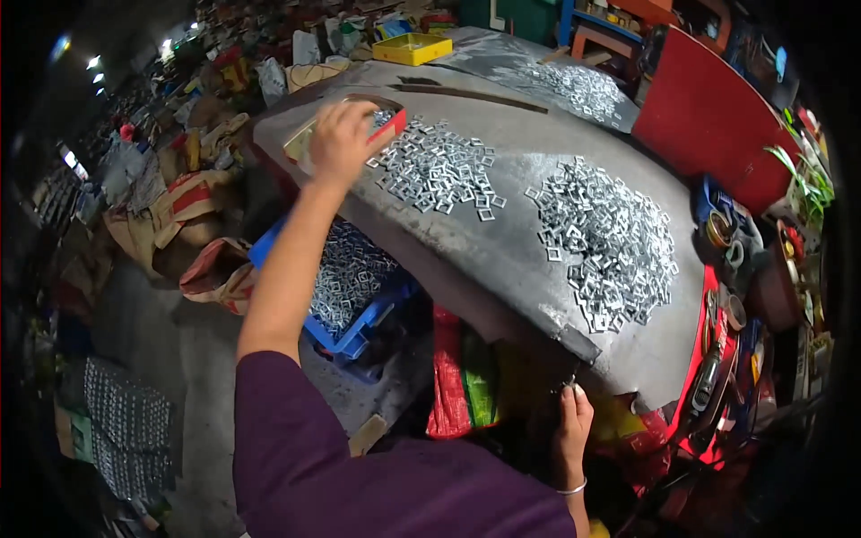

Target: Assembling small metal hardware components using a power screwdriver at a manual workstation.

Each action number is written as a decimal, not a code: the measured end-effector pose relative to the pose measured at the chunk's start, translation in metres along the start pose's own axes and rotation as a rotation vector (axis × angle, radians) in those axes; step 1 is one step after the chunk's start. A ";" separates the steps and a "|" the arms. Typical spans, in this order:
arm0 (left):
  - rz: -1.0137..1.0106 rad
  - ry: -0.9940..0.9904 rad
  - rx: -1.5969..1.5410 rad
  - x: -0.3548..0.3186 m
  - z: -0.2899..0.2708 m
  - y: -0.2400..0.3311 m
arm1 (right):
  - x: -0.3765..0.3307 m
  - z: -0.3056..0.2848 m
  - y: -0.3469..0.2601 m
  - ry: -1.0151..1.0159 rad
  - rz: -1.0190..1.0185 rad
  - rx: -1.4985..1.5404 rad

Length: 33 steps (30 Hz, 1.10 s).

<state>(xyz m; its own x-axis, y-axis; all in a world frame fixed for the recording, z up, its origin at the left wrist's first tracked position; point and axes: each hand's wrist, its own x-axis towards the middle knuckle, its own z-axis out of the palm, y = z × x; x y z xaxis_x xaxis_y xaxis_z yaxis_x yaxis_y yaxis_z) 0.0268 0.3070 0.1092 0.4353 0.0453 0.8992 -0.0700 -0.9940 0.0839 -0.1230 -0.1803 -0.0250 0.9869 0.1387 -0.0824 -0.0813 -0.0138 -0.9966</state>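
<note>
My left hand (339,145) reaches over a shallow red-rimmed box (388,131) at the table's far left, its fingers apart and slightly blurred. Small metal pieces show inside the box beside the fingers. Just right of it, a spread of square metal rings (439,170) lies on the grey metal tabletop (511,242). A bigger heap of the same rings (610,238) is farther right. My right hand (574,421) is low at the table's near edge, thumb and fingers pinched together. Something small and dark shows at its fingertips, too small to name.
Below the table's left edge stands a blue crate (354,336) full of metal rings. A yellow tray (412,48) sits at the back edge. More rings (578,90) lie beyond, near an upright red panel (708,125). Sacks (184,211) crowd the left floor; tools (707,377) lie at right.
</note>
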 end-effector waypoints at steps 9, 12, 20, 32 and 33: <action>0.045 -0.447 -0.350 -0.056 0.085 0.083 | -0.005 0.008 0.011 -0.032 0.002 0.038; 0.057 -0.609 -0.491 -0.054 0.117 0.143 | -0.015 0.002 0.014 0.009 0.012 0.111; -0.072 -0.703 -0.308 -0.050 0.210 0.204 | -0.036 -0.002 0.012 0.101 -0.029 0.180; -0.015 -0.697 -0.727 -0.081 0.108 0.292 | -0.035 -0.011 0.008 0.117 0.025 0.304; 0.078 -0.665 -0.760 -0.077 0.103 0.306 | -0.035 -0.012 0.006 0.125 0.019 0.304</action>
<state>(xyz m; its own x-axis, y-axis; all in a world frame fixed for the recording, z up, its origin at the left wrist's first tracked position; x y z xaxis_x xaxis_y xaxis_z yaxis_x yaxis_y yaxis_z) 0.0647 -0.0104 0.0216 0.8003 -0.3122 0.5120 -0.5717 -0.6547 0.4945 -0.1565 -0.1976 -0.0277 0.9927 0.0184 -0.1192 -0.1195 0.2836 -0.9515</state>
